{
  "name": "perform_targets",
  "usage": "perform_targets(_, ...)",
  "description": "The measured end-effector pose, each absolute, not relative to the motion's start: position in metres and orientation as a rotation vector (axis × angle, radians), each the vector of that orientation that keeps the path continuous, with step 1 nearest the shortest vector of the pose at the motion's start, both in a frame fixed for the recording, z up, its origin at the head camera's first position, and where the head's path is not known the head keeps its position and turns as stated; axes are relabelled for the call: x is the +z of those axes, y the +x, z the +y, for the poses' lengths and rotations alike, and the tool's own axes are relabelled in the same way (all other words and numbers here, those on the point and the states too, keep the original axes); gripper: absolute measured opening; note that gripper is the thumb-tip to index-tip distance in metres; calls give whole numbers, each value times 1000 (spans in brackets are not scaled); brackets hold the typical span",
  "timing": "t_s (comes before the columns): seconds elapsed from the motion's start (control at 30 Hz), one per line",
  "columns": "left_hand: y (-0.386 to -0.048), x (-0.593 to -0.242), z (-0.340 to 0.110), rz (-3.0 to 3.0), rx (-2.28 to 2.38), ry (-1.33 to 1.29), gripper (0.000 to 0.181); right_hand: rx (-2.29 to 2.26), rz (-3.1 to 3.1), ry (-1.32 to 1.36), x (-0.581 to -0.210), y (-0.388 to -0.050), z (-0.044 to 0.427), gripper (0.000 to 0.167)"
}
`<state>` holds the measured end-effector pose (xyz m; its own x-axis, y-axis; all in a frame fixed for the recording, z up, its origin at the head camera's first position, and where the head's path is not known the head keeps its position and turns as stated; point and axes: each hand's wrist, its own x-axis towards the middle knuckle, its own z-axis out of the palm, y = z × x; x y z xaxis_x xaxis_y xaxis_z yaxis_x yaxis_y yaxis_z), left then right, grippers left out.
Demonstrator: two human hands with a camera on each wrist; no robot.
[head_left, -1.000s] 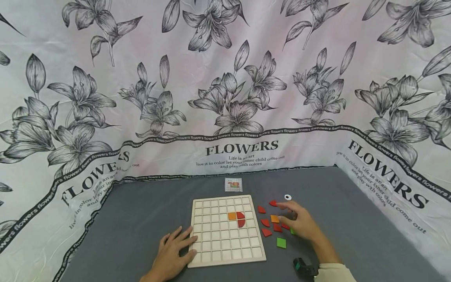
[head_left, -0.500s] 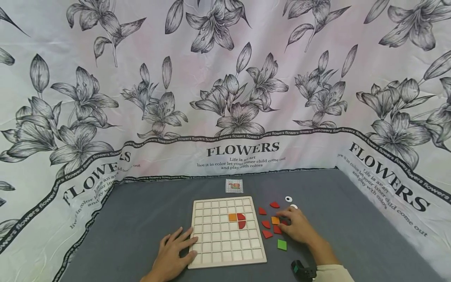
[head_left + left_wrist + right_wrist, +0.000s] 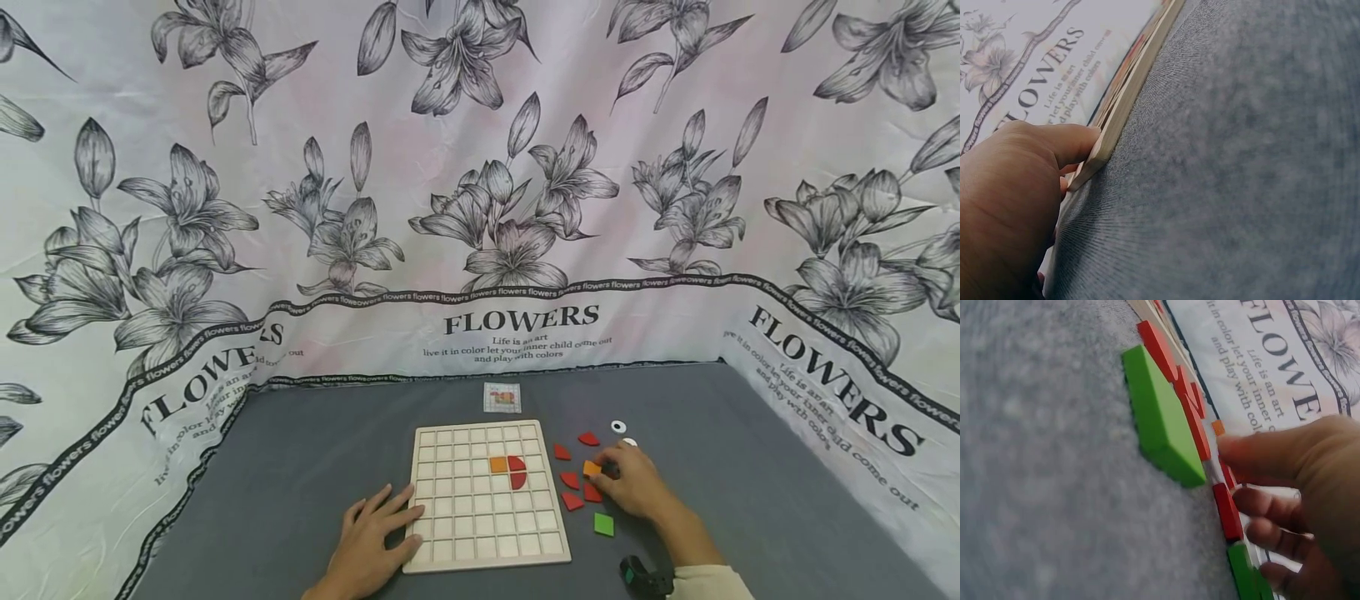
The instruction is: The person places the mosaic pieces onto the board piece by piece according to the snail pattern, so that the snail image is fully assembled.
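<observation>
An orange, flat, square tile point(image 3: 590, 468) lies in a loose scatter to the right of a pale wooden grid board point(image 3: 465, 483), at the tips of a person's right hand point(image 3: 636, 483). From where I stand, thumb and forefinger are drawn narrow and appear to pinch the tile along its right side, though how firm the hold is I cannot tell. The step in hand looks to be picking this tile up; the next move would call for a clean lift that leaves its neighbours alone, then a careful lowering into one of the board's squares. Just beside it are flat red tiles point(image 3: 570, 481) with curved edges, a green square tile point(image 3: 603, 524) nearer the person, and, under the curled lower fingers in the right wrist view, a dark red tile point(image 3: 1227, 512). On the board, a second orange square point(image 3: 498, 464) sits next to two red quarter-circles point(image 3: 518, 481) that together make a half disc. The left hand point(image 3: 372, 533) rests on the board's left edge, fingers spread. Beyond the board lies a small picture card point(image 3: 502, 397), and near the right fingers a white disc with a black centre point(image 3: 618, 427), all on a grey cloth-covered counter point(image 3: 315, 467).
</observation>
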<state>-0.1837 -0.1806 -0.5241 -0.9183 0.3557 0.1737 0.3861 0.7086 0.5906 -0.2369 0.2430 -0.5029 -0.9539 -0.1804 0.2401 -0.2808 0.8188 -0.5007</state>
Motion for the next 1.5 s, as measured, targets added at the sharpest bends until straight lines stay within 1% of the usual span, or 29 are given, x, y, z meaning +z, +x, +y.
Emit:
perform_targets(0.17,-184,-526,-181,-2863,-1012,-619,45,1018,-2663,305,-503,-233,246,18)
perform_targets(0.3,-183,-527,-181,-2878,-1000,-615,45,1253,-2523,236,-494,-224,248,21)
perform_targets(0.43,-182,-526,-180,-2886,-981,-608,46,1522,-2376,199,-476,-213,251,28)
perform_targets(0.5,-182,-526,-180,-2880,-978,-605,46,1625,-2298,225,-465,-209,251,31)
perform_targets(0.6,-182,-526,-181,-2866,-970,-608,45,1757,-2158,278,-447,-202,250,32)
perform_targets(0.8,-183,-526,-181,-2847,-944,-623,44,1977,-1807,539,-416,-190,246,25)
perform_targets(1.0,-183,-526,-180,-2847,-938,-615,44,2029,-1613,760,-395,-178,236,28)
perform_targets(1.2,-182,-524,-180,-2839,-945,-620,44,1942,-1491,1010,-378,-169,223,31)
perform_targets(1.5,-182,-524,-180,-2862,-965,-603,45,1794,-1481,1224,-364,-168,191,33)
